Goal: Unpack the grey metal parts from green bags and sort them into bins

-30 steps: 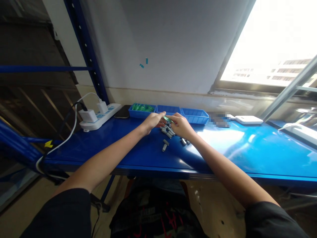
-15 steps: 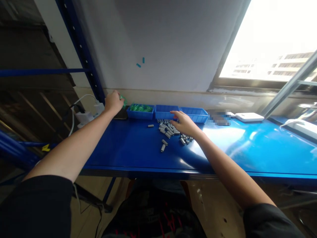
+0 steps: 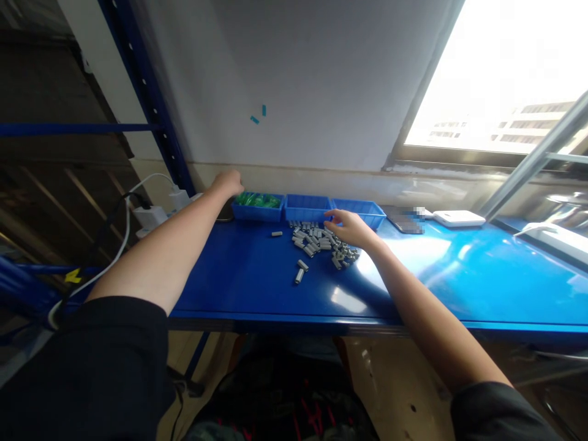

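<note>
My left hand [image 3: 228,182] reaches to the far left corner of a blue bin [image 3: 257,212] filled with green pieces [image 3: 257,199]; its fingers curl down, and whether they hold anything is hidden. My right hand [image 3: 350,225] rests over a heap of small grey metal cylinders [image 3: 316,240] on the blue bench top [image 3: 459,275], fingers loosely spread and touching the pile. Two more blue bins stand beside the first: a middle bin [image 3: 307,211] and a right bin [image 3: 362,211].
A white power strip [image 3: 154,219] with plugged chargers and cables lies at the left, by a blue rack post [image 3: 151,104]. A dark phone [image 3: 225,214] lies by the left bin. White flat devices [image 3: 458,218] lie at the right under the window. Two stray cylinders [image 3: 300,271] lie nearer me.
My left hand went from the cylinder pile to the far left with a green piece and now sits at the green bin. My right hand stayed on the pile, fingers opening.
</note>
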